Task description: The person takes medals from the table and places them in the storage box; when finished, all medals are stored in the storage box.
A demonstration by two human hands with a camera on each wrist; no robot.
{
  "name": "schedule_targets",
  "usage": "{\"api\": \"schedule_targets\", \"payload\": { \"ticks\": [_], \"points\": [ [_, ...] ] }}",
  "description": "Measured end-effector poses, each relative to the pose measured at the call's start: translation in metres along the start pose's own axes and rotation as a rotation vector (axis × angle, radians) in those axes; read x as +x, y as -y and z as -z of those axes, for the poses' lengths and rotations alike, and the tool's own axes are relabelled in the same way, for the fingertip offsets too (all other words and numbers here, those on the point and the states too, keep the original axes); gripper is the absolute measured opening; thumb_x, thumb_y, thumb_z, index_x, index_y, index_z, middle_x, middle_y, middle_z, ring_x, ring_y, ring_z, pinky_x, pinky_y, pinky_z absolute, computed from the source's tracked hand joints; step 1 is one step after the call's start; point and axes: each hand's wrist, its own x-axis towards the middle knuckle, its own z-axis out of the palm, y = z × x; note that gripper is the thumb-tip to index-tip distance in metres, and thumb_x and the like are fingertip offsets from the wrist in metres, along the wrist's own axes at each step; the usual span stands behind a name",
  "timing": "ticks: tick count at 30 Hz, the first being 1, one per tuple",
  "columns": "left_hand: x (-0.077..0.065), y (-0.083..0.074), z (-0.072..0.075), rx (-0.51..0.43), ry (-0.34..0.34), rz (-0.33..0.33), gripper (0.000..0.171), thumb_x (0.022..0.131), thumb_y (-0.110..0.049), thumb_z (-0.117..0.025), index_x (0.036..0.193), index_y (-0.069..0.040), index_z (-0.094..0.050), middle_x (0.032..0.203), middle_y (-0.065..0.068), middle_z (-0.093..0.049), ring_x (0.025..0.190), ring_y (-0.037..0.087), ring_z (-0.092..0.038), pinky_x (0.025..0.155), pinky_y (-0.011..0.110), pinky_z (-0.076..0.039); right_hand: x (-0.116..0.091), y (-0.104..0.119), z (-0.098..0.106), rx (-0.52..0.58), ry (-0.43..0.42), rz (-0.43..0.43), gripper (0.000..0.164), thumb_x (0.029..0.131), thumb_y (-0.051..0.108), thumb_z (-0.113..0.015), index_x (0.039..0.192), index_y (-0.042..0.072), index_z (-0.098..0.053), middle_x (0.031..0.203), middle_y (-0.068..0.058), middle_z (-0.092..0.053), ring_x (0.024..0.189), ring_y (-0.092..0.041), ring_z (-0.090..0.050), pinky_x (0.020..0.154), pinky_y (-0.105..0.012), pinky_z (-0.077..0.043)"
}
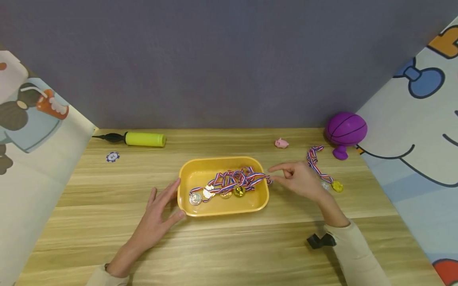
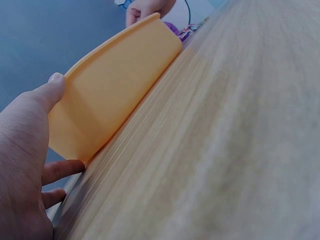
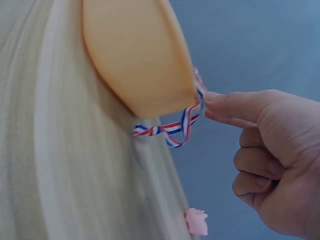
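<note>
A yellow plastic tray stands on the table, holding several medals with red, white and blue striped ribbons. One ribbon loop hangs over the tray's right rim, plain in the right wrist view as a striped ribbon. My left hand rests against the tray's left end, thumb at the near corner of the rim and fingers extended. Beside the hanging ribbon is my right hand, thumb and index tips slightly apart, the other fingers curled. Whether those tips touch the ribbon is unclear.
Right of the tray lie a ribbon, a gold medal and a partly hidden silver one. Farther back are a pink pig figure and a purple ball. A yellow-green hand pump and a poker chip lie back left.
</note>
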Motion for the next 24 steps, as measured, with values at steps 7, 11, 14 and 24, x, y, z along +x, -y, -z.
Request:
{"api": "schedule_targets", "payload": {
  "ticks": [7,11,14,24],
  "points": [
    [0.000,0.001,0.000,-0.003,0.007,0.005,0.093,0.101,-0.027,-0.082,0.177,-0.030,-0.030,0.169,0.011,-0.053,0.159,0.049,-0.040,0.135,0.070,0.006,0.002,-0.008,-0.009,0.039,0.043,-0.008,0.008,0.097,0.022,-0.089,0.104,0.018,-0.089,0.059,0.012,-0.034,0.052,0.001,-0.027,0.049,-0.022,-0.024],
    [0.000,0.001,0.001,-0.003,0.008,0.011,0.093,0.101,-0.027,-0.082,0.177,-0.030,-0.030,0.169,0.012,-0.053,0.159,0.048,-0.040,0.135,0.070,0.006,0.003,-0.005,-0.011,0.036,0.052,-0.018,0.003,0.100,0.021,-0.086,0.100,0.019,-0.088,0.059,0.012,-0.035,0.052,0.000,-0.029,0.049,-0.022,-0.025],
    [0.000,0.001,0.000,0.000,0.006,0.008,0.092,0.101,-0.028,-0.082,0.177,-0.030,-0.030,0.168,0.011,-0.054,0.159,0.048,-0.040,0.135,0.070,0.005,0.003,-0.003,-0.010,0.016,0.026,-0.002,0.004,0.101,0.017,-0.084,0.100,0.016,-0.087,0.059,0.013,-0.035,0.052,0.000,-0.029,0.048,-0.022,-0.026],
    [0.001,0.000,0.001,0.004,0.002,-0.001,0.091,0.101,-0.029,-0.081,0.177,-0.029,-0.031,0.167,0.011,-0.056,0.159,0.048,-0.040,0.135,0.069,0.004,0.014,0.031,-0.014,-0.083,-0.172,0.140,0.005,0.099,0.016,-0.084,0.096,0.013,-0.086,0.057,0.016,-0.033,0.052,0.001,-0.027,0.050,-0.024,-0.027]
  ]
}}
